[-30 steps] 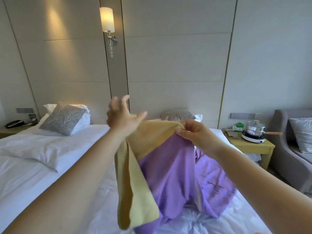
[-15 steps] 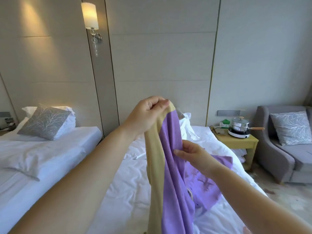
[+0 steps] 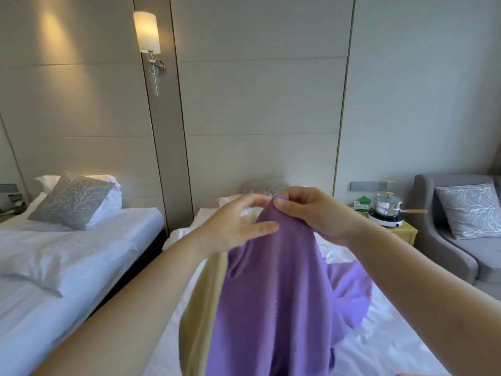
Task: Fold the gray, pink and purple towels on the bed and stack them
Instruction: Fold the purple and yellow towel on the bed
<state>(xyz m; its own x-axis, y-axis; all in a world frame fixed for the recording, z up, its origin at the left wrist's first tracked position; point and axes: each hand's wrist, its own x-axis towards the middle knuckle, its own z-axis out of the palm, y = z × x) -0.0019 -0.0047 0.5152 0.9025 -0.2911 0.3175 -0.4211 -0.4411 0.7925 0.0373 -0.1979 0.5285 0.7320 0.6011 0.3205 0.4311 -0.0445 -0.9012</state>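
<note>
A purple towel (image 3: 273, 294) with a yellow band (image 3: 202, 308) down its left side hangs in the air over the white bed (image 3: 379, 335). My right hand (image 3: 311, 213) pinches its top corner. My left hand (image 3: 238, 226) is beside that corner, blurred, fingers spread against the cloth's upper left edge. More purple cloth (image 3: 349, 291) lies on the sheet behind the hanging part; whether it is the same towel or another I cannot tell. No gray or pink towel shows.
A second bed (image 3: 67, 256) with a gray cushion (image 3: 71, 200) stands to the left, a gap between the beds. To the right stand a yellow side table (image 3: 404, 230) with a pot (image 3: 387, 206) and a gray armchair (image 3: 458, 234).
My right hand rose from the towel's middle to pinch the top corner. My left hand let go of the top and spread its fingers beside it. The towel turned its purple face toward me.
</note>
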